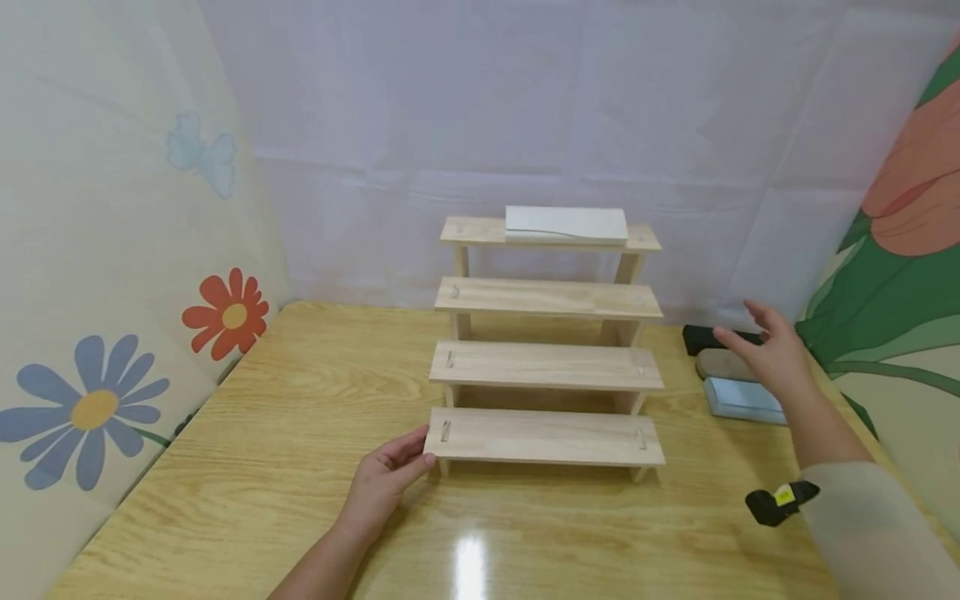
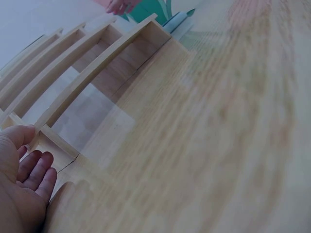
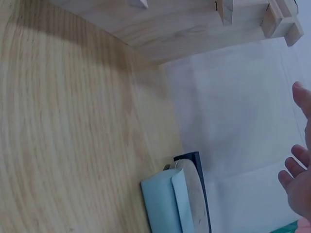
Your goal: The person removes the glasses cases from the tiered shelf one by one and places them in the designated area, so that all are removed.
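Observation:
A four-step light wooden display stand (image 1: 547, 367) stands on the table. My left hand (image 1: 386, 479) holds the left end of its lowest shelf, with the thumb at the front corner; in the left wrist view the other fingers (image 2: 36, 174) curl loosely below. On the top shelf lies a white case (image 1: 566, 223) with a flap lid, like a glasses case. My right hand (image 1: 780, 354) hovers with fingers spread and holds nothing. Nearby lie a light blue case (image 1: 742, 398), a grey-brown case (image 1: 720, 364) and a black case (image 1: 699, 337), partly hidden by that hand.
The wood-grain table (image 1: 337, 375) meets a white cloth backdrop (image 1: 525, 100). Flower-printed cloths (image 1: 112, 250) hang at both sides. A black device with a yellow label (image 1: 780, 502) sits at my right sleeve (image 1: 870, 517).

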{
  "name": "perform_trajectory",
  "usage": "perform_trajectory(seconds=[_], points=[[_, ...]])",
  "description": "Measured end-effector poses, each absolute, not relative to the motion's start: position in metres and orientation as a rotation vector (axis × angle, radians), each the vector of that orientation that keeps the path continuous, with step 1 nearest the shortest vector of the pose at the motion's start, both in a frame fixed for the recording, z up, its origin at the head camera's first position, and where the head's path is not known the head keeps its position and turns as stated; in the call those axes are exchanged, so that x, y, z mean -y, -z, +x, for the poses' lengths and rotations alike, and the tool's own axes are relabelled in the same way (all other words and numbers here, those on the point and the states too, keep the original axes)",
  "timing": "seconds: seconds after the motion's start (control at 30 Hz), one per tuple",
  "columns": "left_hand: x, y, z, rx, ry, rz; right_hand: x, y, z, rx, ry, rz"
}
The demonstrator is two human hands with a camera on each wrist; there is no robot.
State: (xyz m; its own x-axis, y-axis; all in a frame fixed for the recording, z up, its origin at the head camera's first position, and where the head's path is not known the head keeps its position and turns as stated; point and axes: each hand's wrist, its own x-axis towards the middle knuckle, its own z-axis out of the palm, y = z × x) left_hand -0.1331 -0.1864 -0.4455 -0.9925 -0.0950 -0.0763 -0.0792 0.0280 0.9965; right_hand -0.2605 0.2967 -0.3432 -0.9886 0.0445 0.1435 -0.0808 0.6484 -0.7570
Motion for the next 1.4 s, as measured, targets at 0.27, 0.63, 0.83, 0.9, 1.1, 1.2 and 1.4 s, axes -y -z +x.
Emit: perform_trajectory(seconds=[0.27,0.63,0.83,0.9,1.1,1.2,1.4], points=[[0.186,0.445,-0.134,2.256,2.155,0.2,-0.277,0.327,-0.268,2.687,-1.28,0.105],[0.186,0.445,-0.133,2.258,2.137,0.206,-0.253,0.295,-0.28,2.699,-1.237,0.132],[0.186,0.445,-0.133,2.251,2.128,0.207,-0.238,0.282,-0.288,2.703,-1.21,0.167],[0.186,0.445,-0.133,2.25,2.124,0.197,-0.234,0.279,-0.29,2.696,-1.214,0.184],[0.186,0.445,-0.132,2.237,2.145,0.204,-0.22,0.269,-0.297,2.671,-1.201,0.23],[0.186,0.445,-0.132,2.238,2.152,0.213,-0.214,0.265,-0.3,2.672,-1.201,0.244],[0.186,0.444,-0.132,2.248,2.154,0.211,-0.203,0.256,-0.307,2.677,-1.19,0.264]])
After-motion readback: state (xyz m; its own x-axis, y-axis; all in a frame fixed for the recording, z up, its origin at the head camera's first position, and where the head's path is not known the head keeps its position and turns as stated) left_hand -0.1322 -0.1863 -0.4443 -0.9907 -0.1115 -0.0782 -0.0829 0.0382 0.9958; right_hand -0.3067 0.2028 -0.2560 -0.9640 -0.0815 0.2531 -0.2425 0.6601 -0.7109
